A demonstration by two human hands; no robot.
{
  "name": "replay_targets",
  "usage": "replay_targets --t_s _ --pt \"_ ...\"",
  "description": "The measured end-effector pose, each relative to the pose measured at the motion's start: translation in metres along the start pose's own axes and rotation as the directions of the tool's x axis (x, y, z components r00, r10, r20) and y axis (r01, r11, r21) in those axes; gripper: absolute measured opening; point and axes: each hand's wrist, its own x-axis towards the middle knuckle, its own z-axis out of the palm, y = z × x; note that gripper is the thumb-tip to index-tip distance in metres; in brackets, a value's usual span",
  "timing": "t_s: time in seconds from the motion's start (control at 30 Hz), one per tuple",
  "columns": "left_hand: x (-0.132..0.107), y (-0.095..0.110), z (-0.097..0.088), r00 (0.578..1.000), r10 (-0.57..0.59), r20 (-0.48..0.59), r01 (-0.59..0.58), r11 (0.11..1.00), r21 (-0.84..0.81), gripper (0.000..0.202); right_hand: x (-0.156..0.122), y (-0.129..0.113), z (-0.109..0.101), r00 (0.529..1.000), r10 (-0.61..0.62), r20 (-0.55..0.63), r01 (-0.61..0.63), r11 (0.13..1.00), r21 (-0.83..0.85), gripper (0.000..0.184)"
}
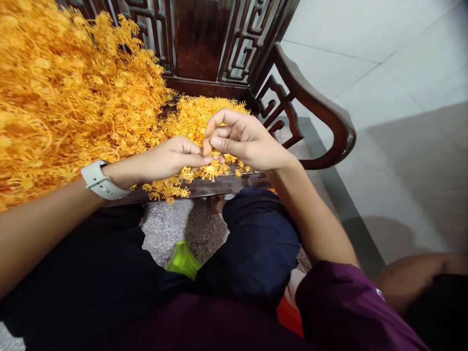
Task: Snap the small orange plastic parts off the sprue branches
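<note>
My left hand, with a pale watch strap on its wrist, pinches at a small yellow plastic flower piece. My right hand meets it there, thumb and fingers bent together at the same piece. The fingertips partly hide what is between them. Right behind the hands lies a low heap of small yellow flower pieces. Some loose sprigs spread along the front edge of the dark wooden seat, below my left hand.
A large mound of yellow plastic flower sprays fills the left side of the bench. Its carved backrest stands behind, and a curved armrest rises at right. Something bright green is on the speckled floor. Another person's limb shows at lower right.
</note>
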Motion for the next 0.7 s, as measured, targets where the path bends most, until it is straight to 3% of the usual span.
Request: replay_targets --t_s 0.13,0.2,0.37,0.5,0.6,0.7 --pt "0.005 -0.007 -0.001 0.997 0.078 -0.017 -0.078 0.996 0.031 0.05 0.006 0.011 -0.003 0.99 -0.115 0.077 0.113 0.993 0.03 0.042" --pt "0.008 -0.006 -0.002 0.995 0.1 -0.011 -0.1 0.994 0.036 0.049 0.008 0.014 -0.003 0.991 -0.117 0.066 0.115 0.993 0.04 0.041" --pt "0.008 0.007 -0.005 0.987 0.135 0.089 -0.14 0.989 0.049 0.055 0.011 0.016 0.001 0.997 -0.031 -0.067 0.037 0.995 0.094 0.045" --pt "0.002 0.017 -0.005 0.981 0.131 0.14 -0.147 0.982 0.116 0.052 0.016 0.02 0.006 0.99 -0.035 -0.134 0.043 0.997 0.057 0.046" --pt "-0.001 0.021 -0.003 0.982 0.138 0.126 -0.159 0.971 0.176 0.051 0.02 0.024 0.008 0.976 -0.08 -0.204 0.083 0.997 0.004 0.047" --pt "-0.001 0.022 -0.001 0.977 0.203 0.058 -0.21 0.911 0.354 0.051 0.024 0.029 0.006 0.942 -0.133 -0.308 0.119 0.991 -0.063 0.048"
